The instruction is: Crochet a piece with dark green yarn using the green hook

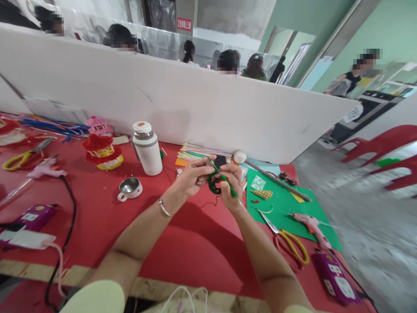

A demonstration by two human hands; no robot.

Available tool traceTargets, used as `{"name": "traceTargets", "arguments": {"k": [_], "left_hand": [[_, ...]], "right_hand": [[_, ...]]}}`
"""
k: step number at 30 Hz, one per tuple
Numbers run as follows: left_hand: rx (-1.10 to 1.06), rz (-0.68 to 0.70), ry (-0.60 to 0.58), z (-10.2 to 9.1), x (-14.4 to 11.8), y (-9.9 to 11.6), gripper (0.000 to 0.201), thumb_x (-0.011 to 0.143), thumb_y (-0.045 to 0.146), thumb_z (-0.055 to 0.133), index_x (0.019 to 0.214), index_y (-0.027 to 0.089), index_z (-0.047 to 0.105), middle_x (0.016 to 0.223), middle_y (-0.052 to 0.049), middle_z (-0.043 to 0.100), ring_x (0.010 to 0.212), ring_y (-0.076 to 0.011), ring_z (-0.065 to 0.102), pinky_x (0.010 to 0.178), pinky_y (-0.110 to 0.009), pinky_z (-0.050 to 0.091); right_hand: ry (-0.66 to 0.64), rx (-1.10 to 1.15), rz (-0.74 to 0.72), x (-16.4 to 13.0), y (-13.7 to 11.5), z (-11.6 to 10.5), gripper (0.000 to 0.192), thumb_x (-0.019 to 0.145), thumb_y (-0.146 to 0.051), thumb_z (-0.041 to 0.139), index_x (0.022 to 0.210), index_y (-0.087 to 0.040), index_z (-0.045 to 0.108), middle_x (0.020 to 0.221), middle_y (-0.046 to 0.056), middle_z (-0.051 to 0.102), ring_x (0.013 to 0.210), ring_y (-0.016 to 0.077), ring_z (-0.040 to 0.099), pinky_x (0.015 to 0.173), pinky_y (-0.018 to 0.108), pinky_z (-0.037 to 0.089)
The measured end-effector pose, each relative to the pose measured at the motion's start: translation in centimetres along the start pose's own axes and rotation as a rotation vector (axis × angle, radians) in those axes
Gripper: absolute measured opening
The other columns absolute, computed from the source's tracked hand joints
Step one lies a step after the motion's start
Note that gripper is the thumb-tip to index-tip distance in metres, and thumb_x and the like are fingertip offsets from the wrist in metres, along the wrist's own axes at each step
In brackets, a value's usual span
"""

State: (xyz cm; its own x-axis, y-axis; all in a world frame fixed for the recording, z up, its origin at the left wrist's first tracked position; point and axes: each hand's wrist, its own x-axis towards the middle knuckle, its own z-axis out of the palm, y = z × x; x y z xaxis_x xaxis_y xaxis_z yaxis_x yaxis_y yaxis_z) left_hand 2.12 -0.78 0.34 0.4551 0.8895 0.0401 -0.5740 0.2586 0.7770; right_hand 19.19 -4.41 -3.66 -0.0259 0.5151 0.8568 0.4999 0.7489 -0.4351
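Note:
My left hand point(192, 176) and my right hand point(232, 182) meet above the red table point(182, 243), both pinching a green pipe cleaner point(217, 177). Its lower part is curled into a dark green coil between the hands, and one straight end runs down past my right fingers. A silver bangle sits on my left wrist. A small black piece point(220, 161) shows just above the fingers.
White thermos point(147, 148) and its steel cup point(129, 188) stand left of the hands. Yellow-handled scissors point(289, 243), a pink glue gun point(311, 226) and green paper point(286, 208) lie right. A purple power strip point(335, 276) is near the right edge. Red tassel craft point(101, 152), white partition point(182, 100) behind.

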Motion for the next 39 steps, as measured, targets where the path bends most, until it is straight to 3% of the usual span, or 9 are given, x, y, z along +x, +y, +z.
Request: {"name": "traceTargets", "arguments": {"k": [2, 5, 8, 12, 15, 19, 28, 34, 39], "left_hand": [[0.041, 0.064, 0.018, 0.1, 0.0, -0.2, 0.050, 0.061, 0.019, 0.090, 0.110, 0.017, 0.078, 0.065, 0.007, 0.057, 0.042, 0.0010, 0.034, 0.040, -0.014, 0.021], [0.186, 0.246, 0.101, 0.6, 0.2, -1.1, 0.050, 0.063, 0.017, 0.087, 0.111, 0.016, 0.077, 0.070, 0.005, 0.061, 0.054, -0.0040, 0.050, 0.050, -0.016, 0.038], [0.278, 0.407, 0.218, 1.1, 0.3, -2.0, 0.036, 0.066, 0.016, 0.084, 0.102, 0.016, 0.078, 0.072, 0.004, 0.062, 0.065, -0.0070, 0.056, 0.062, -0.018, 0.046], [0.080, 0.227, 0.142, 1.1, 0.3, -1.7, 0.038, 0.065, 0.019, 0.086, 0.103, 0.017, 0.076, 0.068, 0.006, 0.056, 0.051, -0.0018, 0.044, 0.046, -0.014, 0.033], [0.003, 0.050, 0.055, 0.3, 0.2, -0.6, 0.046, 0.063, 0.018, 0.088, 0.107, 0.018, 0.076, 0.066, 0.007, 0.055, 0.043, 0.0015, 0.030, 0.040, -0.014, 0.020], [0.010, -0.071, -0.036, -0.8, 0.3, 0.7, 0.043, 0.063, 0.015, 0.085, 0.106, 0.016, 0.078, 0.061, 0.008, 0.049, 0.042, 0.0016, 0.025, 0.040, -0.014, 0.017], [0.143, -0.129, -0.082, -0.9, 0.0, 2.5, 0.041, 0.060, 0.013, 0.082, 0.101, 0.011, 0.080, 0.054, 0.007, 0.049, 0.040, 0.0008, 0.022, 0.039, -0.018, 0.010], [0.204, -0.130, -0.025, -1.3, 0.1, 2.9, 0.042, 0.057, 0.013, 0.083, 0.100, 0.011, 0.081, 0.057, 0.004, 0.057, 0.039, 0.0010, 0.025, 0.038, -0.018, 0.009], [0.233, -0.127, -0.022, -1.9, 0.3, 2.9, 0.038, 0.057, 0.015, 0.085, 0.095, 0.012, 0.082, 0.058, 0.001, 0.061, 0.038, 0.0012, 0.026, 0.038, -0.018, 0.010]], "right_hand": [[-0.052, 0.092, 0.072, 0.4, 0.1, -0.3, 0.041, 0.103, -0.055, 0.045, 0.098, -0.025, 0.073, 0.110, 0.009, 0.062, 0.107, 0.0246, 0.063, 0.091, 0.044, 0.058], [-0.089, 0.224, 0.245, 0.6, -0.2, 0.0, 0.043, 0.105, -0.048, 0.043, 0.087, -0.022, 0.071, 0.108, 0.008, 0.060, 0.094, 0.0206, 0.064, 0.073, 0.036, 0.058], [0.026, 0.150, 0.290, 0.2, -0.8, 1.1, 0.037, 0.106, -0.043, 0.044, 0.091, -0.021, 0.070, 0.113, 0.009, 0.059, 0.101, 0.0214, 0.062, 0.080, 0.038, 0.057], [0.114, -0.026, 0.114, -0.5, -1.1, 2.4, 0.034, 0.105, -0.047, 0.045, 0.100, -0.023, 0.068, 0.115, 0.010, 0.057, 0.117, 0.0250, 0.056, 0.102, 0.047, 0.052], [0.096, -0.070, 0.061, -0.6, -0.6, 2.1, 0.042, 0.104, -0.056, 0.041, 0.099, -0.025, 0.069, 0.114, 0.010, 0.056, 0.117, 0.0264, 0.056, 0.104, 0.049, 0.051], [0.001, -0.037, 0.008, -0.2, 0.4, 1.0, 0.048, 0.101, -0.064, 0.041, 0.100, -0.027, 0.072, 0.116, 0.010, 0.054, 0.116, 0.0270, 0.056, 0.103, 0.049, 0.053], [-0.187, -0.063, -0.090, 0.1, 2.1, -0.9, 0.046, 0.096, -0.065, 0.050, 0.110, -0.028, 0.074, 0.125, 0.012, 0.050, 0.119, 0.0297, 0.058, 0.090, 0.046, 0.063], [-0.285, -0.082, -0.151, 0.3, 2.6, -2.2, 0.027, 0.099, -0.041, 0.062, 0.123, -0.032, 0.070, 0.133, 0.011, 0.048, 0.122, 0.0278, 0.058, 0.085, 0.041, 0.063], [-0.326, -0.113, -0.161, 0.5, 2.2, -2.8, 0.028, 0.097, -0.030, 0.065, 0.124, -0.033, 0.068, 0.136, 0.011, 0.047, 0.123, 0.0266, 0.058, 0.083, 0.040, 0.064]]}}
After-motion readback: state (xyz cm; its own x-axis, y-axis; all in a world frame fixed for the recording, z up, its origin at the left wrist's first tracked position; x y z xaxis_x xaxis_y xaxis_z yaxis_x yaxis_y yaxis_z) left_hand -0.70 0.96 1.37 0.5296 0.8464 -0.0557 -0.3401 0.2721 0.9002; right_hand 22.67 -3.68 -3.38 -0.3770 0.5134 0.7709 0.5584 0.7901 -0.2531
